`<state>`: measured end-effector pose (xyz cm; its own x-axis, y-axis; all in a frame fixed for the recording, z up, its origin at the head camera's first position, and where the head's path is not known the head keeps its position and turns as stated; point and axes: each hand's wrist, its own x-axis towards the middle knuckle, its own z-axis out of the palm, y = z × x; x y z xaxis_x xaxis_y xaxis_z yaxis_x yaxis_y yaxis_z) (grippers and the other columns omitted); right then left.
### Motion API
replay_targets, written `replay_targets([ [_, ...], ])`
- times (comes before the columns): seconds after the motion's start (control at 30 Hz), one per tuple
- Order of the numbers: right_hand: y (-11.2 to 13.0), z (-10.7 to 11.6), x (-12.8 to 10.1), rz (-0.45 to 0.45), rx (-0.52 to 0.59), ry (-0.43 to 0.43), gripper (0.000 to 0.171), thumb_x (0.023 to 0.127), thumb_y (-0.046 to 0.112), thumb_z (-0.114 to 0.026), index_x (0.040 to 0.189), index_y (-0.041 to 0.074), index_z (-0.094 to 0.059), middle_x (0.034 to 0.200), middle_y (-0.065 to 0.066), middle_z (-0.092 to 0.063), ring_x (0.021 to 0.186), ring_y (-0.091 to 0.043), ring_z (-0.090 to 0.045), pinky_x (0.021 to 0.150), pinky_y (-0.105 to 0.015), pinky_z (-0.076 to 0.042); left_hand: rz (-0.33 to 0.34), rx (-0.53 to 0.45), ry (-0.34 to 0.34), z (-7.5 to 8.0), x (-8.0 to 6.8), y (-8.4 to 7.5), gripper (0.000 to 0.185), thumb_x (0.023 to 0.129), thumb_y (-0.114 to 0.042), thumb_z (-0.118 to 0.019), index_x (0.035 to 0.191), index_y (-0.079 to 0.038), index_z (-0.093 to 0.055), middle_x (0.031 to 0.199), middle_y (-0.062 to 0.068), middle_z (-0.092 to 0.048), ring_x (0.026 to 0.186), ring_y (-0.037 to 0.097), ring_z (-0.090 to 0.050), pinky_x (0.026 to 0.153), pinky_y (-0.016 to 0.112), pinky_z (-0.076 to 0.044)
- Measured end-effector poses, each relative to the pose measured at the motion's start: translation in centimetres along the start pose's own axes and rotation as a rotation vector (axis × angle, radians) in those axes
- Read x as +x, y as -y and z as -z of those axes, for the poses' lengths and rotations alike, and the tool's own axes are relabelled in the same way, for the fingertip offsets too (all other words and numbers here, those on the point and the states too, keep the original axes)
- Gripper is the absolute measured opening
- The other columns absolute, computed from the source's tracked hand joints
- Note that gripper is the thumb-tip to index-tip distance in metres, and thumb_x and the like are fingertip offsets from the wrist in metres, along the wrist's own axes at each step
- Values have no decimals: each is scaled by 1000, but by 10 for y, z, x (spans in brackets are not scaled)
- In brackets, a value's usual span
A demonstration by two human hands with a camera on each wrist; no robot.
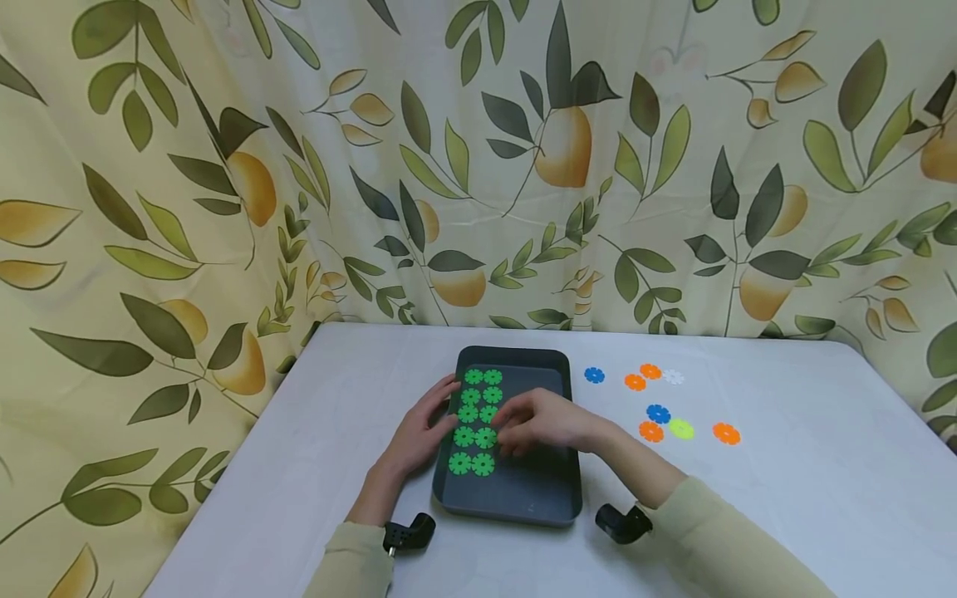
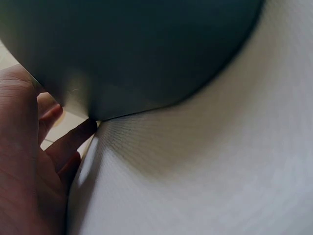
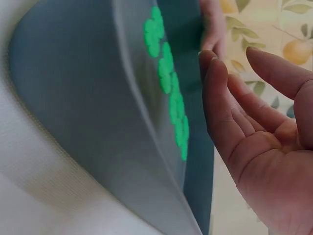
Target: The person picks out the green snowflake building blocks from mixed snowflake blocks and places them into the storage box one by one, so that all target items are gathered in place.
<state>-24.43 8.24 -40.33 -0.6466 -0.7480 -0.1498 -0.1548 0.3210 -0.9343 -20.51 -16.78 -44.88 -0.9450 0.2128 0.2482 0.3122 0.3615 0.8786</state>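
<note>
A dark grey rectangular tray (image 1: 532, 494) lies on the table. Inside it, along the left half, green flower-shaped discs (image 1: 483, 464) form two columns of several rows. My left hand (image 1: 419, 432) rests against the tray's left side, its fingers along the rim; in the left wrist view a fingertip (image 2: 90, 126) touches the tray wall low down, by the tablecloth. Above the tray, my right hand (image 1: 542, 419) hovers beside the right column of discs, fingers bent loosely. The right wrist view shows its thumb (image 3: 279, 73) apart from the fingers with nothing between them.
Right of the tray, loose discs lie on the white tablecloth (image 1: 807, 498): blue (image 1: 594, 375), orange (image 1: 726, 433), white (image 1: 674, 377) and yellow-green (image 1: 682, 428). A leaf-and-fruit patterned curtain (image 1: 478, 166) hangs behind the table. Each wrist wears a small black camera.
</note>
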Motion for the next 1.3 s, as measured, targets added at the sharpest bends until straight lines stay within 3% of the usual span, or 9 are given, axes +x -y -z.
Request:
replay_targets([
  [0.53, 4, 18, -34, 16, 86, -143, 44, 96, 17, -68, 133, -5, -58, 117, -25, -68, 102, -36, -70, 87, -42, -59, 1, 7, 10, 1, 1, 0, 48, 97, 2, -58, 144, 5, -50, 159, 19, -34, 145, 37, -33, 117, 57, -25],
  [0.83, -2, 33, -64, 35, 110, -235, 51, 98, 15, -66, 140, -9, -50, 122, -23, -66, 107, -44, -66, 89, -39, -58, 3, 35, -3, -5, 11, 39, 50, 98, -4, -61, 147, -4, -51, 161, 8, -35, 145, 32, -35, 117, 57, -26],
  [1.1, -12, 44, -96, -1, 99, -353, 56, 99, 20, -66, 144, -6, -46, 127, -26, -64, 110, -44, -65, 91, -41, -57, -9, 63, 36, -1, 12, 44, 51, 100, -13, -60, 150, -11, -50, 162, 2, -32, 146, 27, -33, 118, 53, -25],
  [1.3, -18, 51, -113, -3, 70, -419, 53, 100, 21, -65, 143, -5, -47, 127, -25, -64, 109, -32, -68, 90, -36, -58, -3, 66, 23, 4, 12, 43, 52, 100, -13, -60, 151, -10, -48, 163, 2, -31, 147, 27, -32, 118, 55, -24],
])
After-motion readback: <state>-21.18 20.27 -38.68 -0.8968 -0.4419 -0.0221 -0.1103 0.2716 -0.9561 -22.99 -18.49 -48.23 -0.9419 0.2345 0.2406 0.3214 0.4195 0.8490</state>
